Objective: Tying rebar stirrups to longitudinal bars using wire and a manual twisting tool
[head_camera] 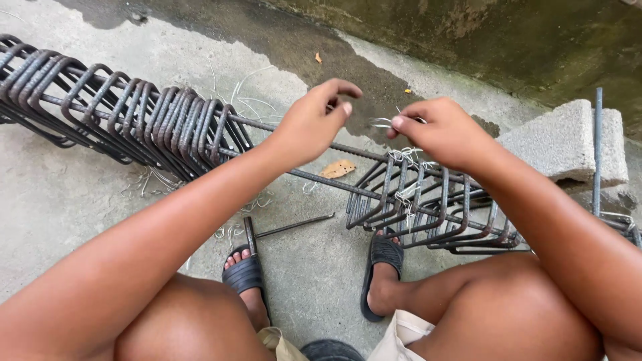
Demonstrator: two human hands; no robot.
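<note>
**Thin wire pinched over a rebar cage**

Person sits low, knees apart, w/ a long cage of dark ribbed steel rebar and rectangular stirrups (pixel 408 200) lying across the wet concrete floor (pixel 60 194) in front of the feet. Far end of the cage seems to rest by a grey concrete block (pixel 558 140), which likely keeps the bars off the ground and within easy reach.

Right hand (pixel 445 134) sits just above the top bar; thumb & forefinger are pressed together, pinching a loop of thin silvery tie wire (pixel 382 123). Left hand (pixel 311 124) is raised just beside it, fingers curled, thumb and forefinger tip close together near the wire's free end; can't tell if they actually touch the wire. Holding the strand between both hands probably keeps it taut and controllable right over the joint.

More wire is already wrapped on the stirrups below the right hand. A dense bunch of loose stirrups (pixel 134 113) sits further left along the bars. A slim dark metal hook tool (pixel 294 226) lies on the floor near the black sandals (pixel 244 274), within arm's reach.
</note>
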